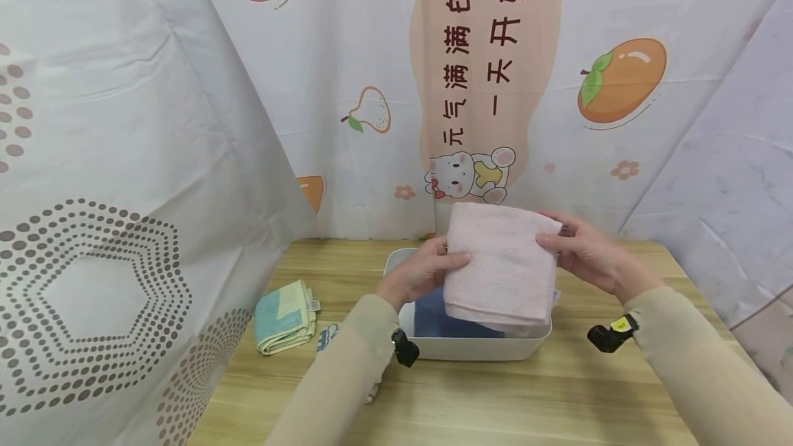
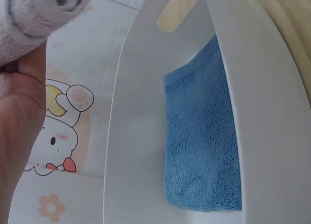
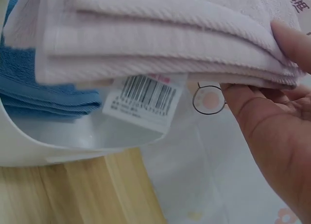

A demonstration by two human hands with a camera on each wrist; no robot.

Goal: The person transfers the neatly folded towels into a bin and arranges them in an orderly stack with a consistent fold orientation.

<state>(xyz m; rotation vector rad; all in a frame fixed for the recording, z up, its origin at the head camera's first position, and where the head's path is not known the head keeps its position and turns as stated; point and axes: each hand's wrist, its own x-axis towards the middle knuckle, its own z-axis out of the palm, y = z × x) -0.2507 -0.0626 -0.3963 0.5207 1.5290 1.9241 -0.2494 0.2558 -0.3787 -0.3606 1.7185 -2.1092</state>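
A folded pale pink towel (image 1: pixel 500 263) is held up over a white plastic bin (image 1: pixel 477 349). My left hand (image 1: pixel 424 268) grips its left edge, thumb on the front face. At the upper right corner my right hand (image 1: pixel 585 253) pinches it between thumb and fingers. The right wrist view shows its stacked layers and a white barcode tag (image 3: pixel 146 100) hanging beneath. Inside the bin lies a folded blue towel (image 2: pixel 201 136), partly hidden by the pink one in the head view.
Left of the bin, a folded teal and yellow towel (image 1: pixel 285 319) lies on the wooden table (image 1: pixel 483 405). Another cloth with blue print (image 1: pixel 327 336) is mostly hidden behind my left forearm. A printed curtain (image 1: pixel 347 40) hangs behind the table.
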